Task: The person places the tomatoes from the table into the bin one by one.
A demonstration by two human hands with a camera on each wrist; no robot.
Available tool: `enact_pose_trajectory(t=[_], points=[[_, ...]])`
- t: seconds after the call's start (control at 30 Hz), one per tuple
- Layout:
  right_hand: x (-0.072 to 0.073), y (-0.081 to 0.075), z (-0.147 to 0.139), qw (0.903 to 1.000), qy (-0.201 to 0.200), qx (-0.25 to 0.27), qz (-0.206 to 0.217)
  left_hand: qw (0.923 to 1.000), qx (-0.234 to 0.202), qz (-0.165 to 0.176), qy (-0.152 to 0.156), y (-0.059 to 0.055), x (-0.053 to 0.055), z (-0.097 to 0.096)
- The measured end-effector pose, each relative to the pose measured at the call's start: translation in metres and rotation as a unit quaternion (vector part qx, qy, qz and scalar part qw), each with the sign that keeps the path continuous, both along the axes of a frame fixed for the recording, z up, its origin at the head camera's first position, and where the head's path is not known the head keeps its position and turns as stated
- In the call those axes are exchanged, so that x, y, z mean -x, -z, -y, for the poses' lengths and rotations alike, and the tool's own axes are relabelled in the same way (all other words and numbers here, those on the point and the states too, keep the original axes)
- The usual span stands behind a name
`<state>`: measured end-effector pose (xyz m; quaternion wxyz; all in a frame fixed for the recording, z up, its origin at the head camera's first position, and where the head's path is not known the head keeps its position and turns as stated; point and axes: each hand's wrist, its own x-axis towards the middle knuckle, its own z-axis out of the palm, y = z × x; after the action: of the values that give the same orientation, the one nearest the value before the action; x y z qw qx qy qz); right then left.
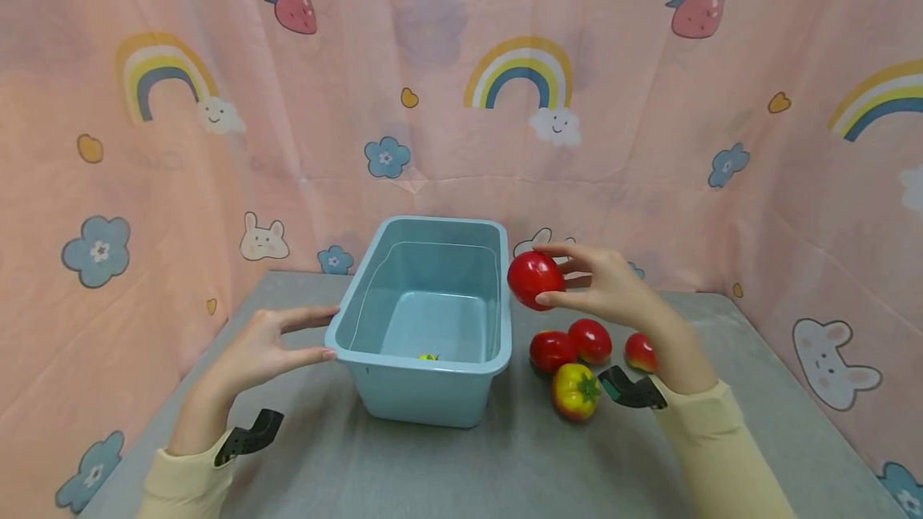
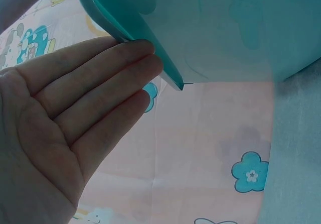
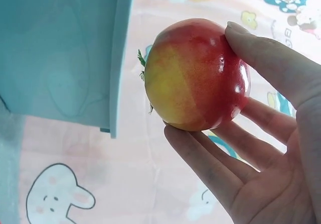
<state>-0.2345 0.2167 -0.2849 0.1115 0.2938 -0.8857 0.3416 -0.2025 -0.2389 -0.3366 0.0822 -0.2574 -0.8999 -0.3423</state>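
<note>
My right hand (image 1: 602,283) pinches a red tomato (image 1: 535,280) between thumb and fingers, above the table at the right rim of a light-blue plastic bin (image 1: 425,364). In the right wrist view the tomato (image 3: 195,76) shows a yellow patch and green stem leaves. My left hand (image 1: 263,347) rests its fairly straight fingers and thumb against the bin's left front corner. In the left wrist view, the fingertips (image 2: 140,48) touch the rim. Inside the bin, a small yellow-green bit (image 1: 429,356) peeks over the front wall; the rest of it is hidden.
Right of the bin lie red tomatoes (image 1: 553,352), (image 1: 590,341), one yellow-red tomato (image 1: 575,392) stem up, and another red one (image 1: 639,352) partly behind the right wrist. A pink patterned curtain (image 1: 447,142) hangs behind the grey table (image 1: 375,463).
</note>
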Motion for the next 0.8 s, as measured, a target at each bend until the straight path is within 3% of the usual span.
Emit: enact_pose_trajectory(t=[0.3, 0.8], points=[[0.008, -0.008, 0.011, 0.9995, -0.027, 0.0, -0.014, 1.0, 0.003, -0.002, 0.005, 0.0, 0.0, 0.0], [0.015, -0.022, 0.033, 0.9989, -0.043, -0.01, 0.015, 1.0, 0.002, -0.001, 0.005, -0.004, 0.0, -0.001]])
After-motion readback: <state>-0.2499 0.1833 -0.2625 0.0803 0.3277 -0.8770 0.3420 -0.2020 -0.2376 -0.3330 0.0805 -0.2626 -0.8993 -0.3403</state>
